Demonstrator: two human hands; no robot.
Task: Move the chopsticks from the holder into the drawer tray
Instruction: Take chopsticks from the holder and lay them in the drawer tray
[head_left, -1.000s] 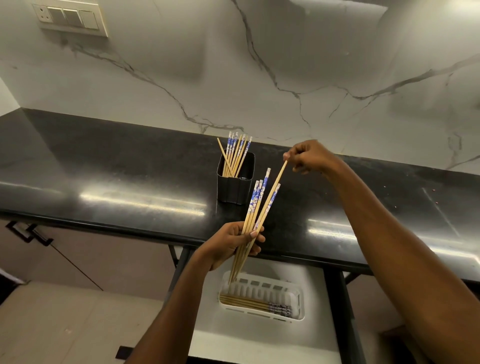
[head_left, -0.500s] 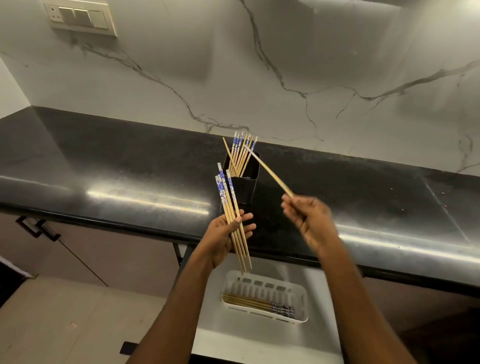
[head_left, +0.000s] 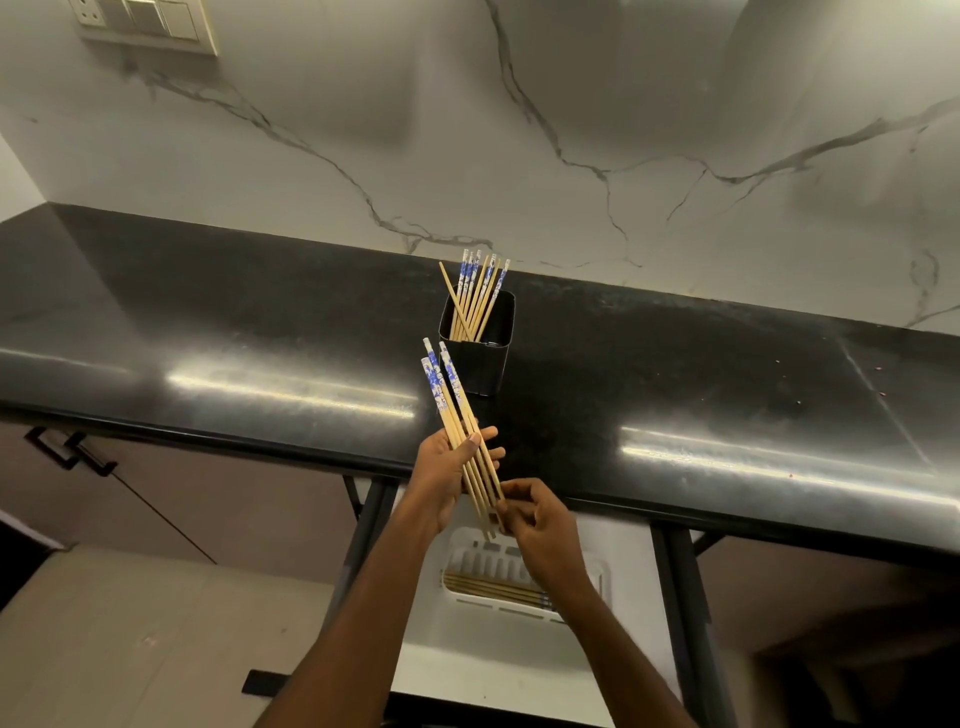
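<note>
Chopsticks (head_left: 450, 400) with blue-and-white tops are what we see bunched in the left hand (head_left: 441, 478), which grips them round the middle with the thumb laid across the front. The patterned tops point up and away, tilting slightly to the left, and the plain wooden tips point down toward us. The right hand (head_left: 540, 525) meets the bunch at its lower end, its thumb and curled fingers pinching the tips. Both hands hover above the front edge of the counter (head_left: 260, 338), just in front of the holder (head_left: 483, 364).

The holder is a black square cup standing upright on the counter. A second lot (head_left: 475, 296) of chopsticks leans inside it, most tops up, with one plain stick crossing the others to the left.

Below the counter edge an open white drawer (head_left: 467, 670) holds a white slotted tray (head_left: 467, 556). A third lot (head_left: 493, 590) lies flat in the tray, running left to right; the right wrist hides their right ends, so we cannot count them.

Behind the counter rises a veined marble wall (head_left: 623, 130) with a switch plate (head_left: 145, 23) at the top left. A dark cabinet handle (head_left: 67, 449) shows at the left.
</note>
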